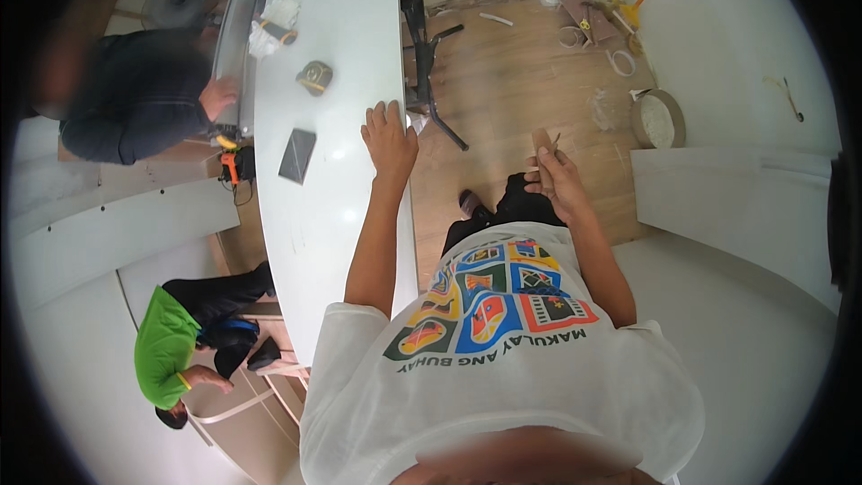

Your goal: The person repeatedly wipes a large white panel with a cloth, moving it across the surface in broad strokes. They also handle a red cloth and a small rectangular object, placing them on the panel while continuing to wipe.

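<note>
My left hand [390, 145] rests palm down near the edge of a long white panel [337, 229], holding nothing. In my right hand [562, 182], off the panel's right side and above the floor, is a small flat brown piece [542, 148]. A thin pointed bit shows beside my right thumb; I cannot tell what it is. Left of my left hand, a dark rectangular pad [297, 156] lies on the panel. Farther up the panel sit a black and yellow tape measure [315, 77] and a dark-handled tool [277, 32] on a crumpled white cloth [281, 12].
A person in dark clothes [145, 94] stands across the panel, a hand on a grey metal machine [239, 34]. Another in green [161, 337] bends lower left. A black metal stand [423, 54] props the panel. An edging roll [656, 120] and yellow scissors [584, 23] lie right.
</note>
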`<state>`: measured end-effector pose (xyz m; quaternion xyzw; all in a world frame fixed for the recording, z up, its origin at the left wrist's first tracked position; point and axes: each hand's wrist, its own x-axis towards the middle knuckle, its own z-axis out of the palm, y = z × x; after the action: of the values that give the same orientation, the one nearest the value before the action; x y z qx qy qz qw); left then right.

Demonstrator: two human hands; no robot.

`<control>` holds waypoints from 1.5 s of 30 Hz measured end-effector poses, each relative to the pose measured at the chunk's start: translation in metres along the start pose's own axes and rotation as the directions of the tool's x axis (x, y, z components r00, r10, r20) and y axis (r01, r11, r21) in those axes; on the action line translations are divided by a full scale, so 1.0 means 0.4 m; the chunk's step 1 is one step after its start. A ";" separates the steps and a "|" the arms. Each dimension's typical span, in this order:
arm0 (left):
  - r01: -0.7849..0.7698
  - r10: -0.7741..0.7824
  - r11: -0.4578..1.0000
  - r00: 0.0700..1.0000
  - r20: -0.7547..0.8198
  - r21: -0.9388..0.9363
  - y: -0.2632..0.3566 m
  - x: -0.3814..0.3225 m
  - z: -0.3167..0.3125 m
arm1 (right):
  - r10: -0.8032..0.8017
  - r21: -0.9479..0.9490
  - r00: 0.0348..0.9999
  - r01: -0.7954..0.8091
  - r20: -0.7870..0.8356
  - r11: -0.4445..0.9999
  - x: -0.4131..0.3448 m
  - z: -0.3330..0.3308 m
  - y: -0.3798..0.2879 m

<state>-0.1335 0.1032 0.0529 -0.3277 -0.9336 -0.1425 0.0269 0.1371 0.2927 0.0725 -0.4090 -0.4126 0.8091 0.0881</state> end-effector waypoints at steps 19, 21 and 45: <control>-0.074 0.080 0.991 0.995 -0.055 0.109 0.028 1.164 0.191 | 0.284 -0.189 0.959 -0.280 -0.006 0.941 0.884 0.058 -0.283; -0.018 0.022 0.997 0.999 -0.049 0.078 0.021 1.305 0.215 | 0.227 -0.121 0.972 -0.234 -0.063 0.965 0.963 0.059 -0.296; -0.034 0.061 0.887 0.997 -0.044 0.461 0.055 1.845 0.270 | 0.503 -0.046 0.835 -0.525 -0.225 0.850 1.144 0.004 0.114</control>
<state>-0.6936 0.5963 0.0608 -0.3306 -0.9313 0.0742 0.1337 -0.1527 0.4819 -0.2301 -0.5897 -0.3184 0.7336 -0.1124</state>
